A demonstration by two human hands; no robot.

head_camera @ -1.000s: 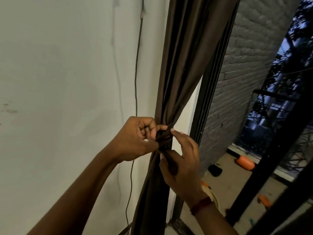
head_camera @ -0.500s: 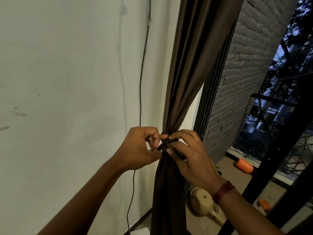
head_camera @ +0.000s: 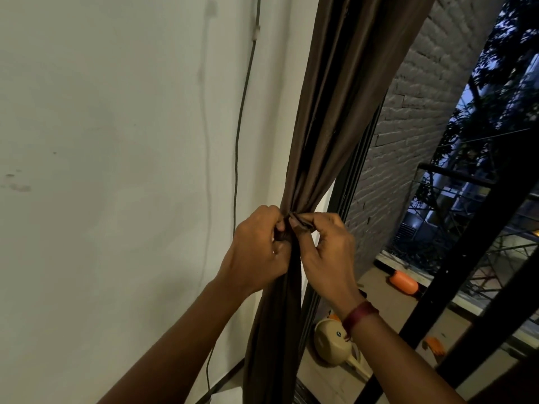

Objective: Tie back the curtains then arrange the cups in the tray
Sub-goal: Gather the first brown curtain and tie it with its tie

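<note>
Head camera, looking forward and slightly down: two bare forearms reach up to a dark brown curtain [head_camera: 329, 135] that hangs along the left edge of a black door frame [head_camera: 350, 176], against a pale wall [head_camera: 116, 141]. The curtain is gathered into a narrow waist at the middle of the view, fanning out above and falling straight below.

The left hand [head_camera: 256, 252] grips that waist from the left side, its fingers [head_camera: 278, 225] curled tightly into the folds, thumb pressed against the cloth.

The right hand [head_camera: 329, 258] is just beside it on the right, and the two hands nearly touch. Its thumb and forefinger are pressed together, pinching the end of a thin dark tie-back [head_camera: 302, 224] that lies across the gathered cloth; the other fingers are loosely curled beneath. A red thread bracelet [head_camera: 360, 314] circles this wrist.

A thin cable [head_camera: 237, 135] runs down the wall left of the curtain. Through the doorway are a grey brick wall [head_camera: 408, 118] and an orange object [head_camera: 404, 282] on the floor.
</note>
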